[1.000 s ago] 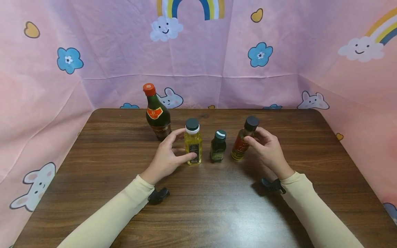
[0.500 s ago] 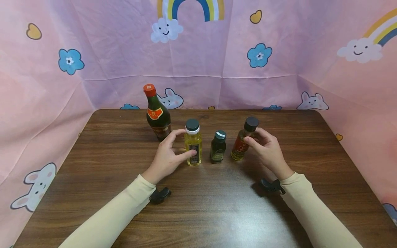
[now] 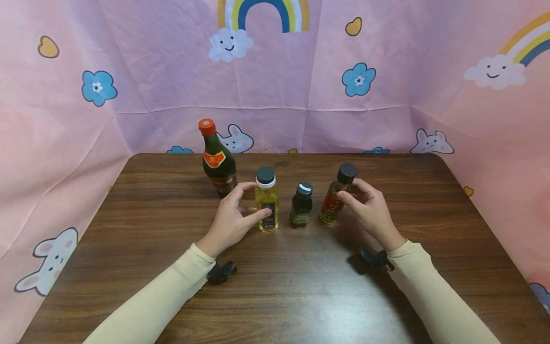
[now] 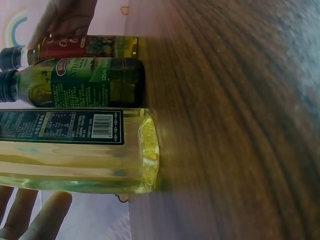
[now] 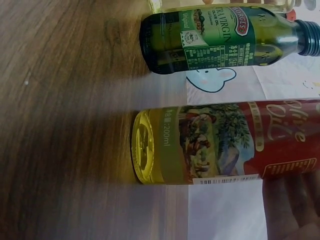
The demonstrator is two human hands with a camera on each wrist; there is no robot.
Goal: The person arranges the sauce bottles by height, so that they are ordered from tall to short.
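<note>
My left hand [image 3: 232, 220] grips a bottle of yellow oil [image 3: 271, 193] with a dark cap, its thumb across the dark label in the head view. In the left wrist view that bottle's base [image 4: 150, 155] is down at the wood. My right hand [image 3: 371, 210] holds the upper part of a red-labelled olive oil bottle [image 3: 332, 203] between thumb and fingers. The label [image 5: 220, 140] reads "Olive Oil" in the right wrist view. Between them stands a smaller green olive oil bottle [image 3: 301, 210], upright and touched by neither hand.
Behind my left hand stands a tall dark green bottle [image 3: 219, 165] with a red cap. The brown wooden table [image 3: 275, 296] spreads in front of the bottles. Pink patterned cloth [image 3: 275, 81] hangs around its back and sides.
My left thumb has shifted slightly up the yellow oil bottle's label. The head view has tilted a little upward. Both hands keep their holds, and the bottles stay in place.
</note>
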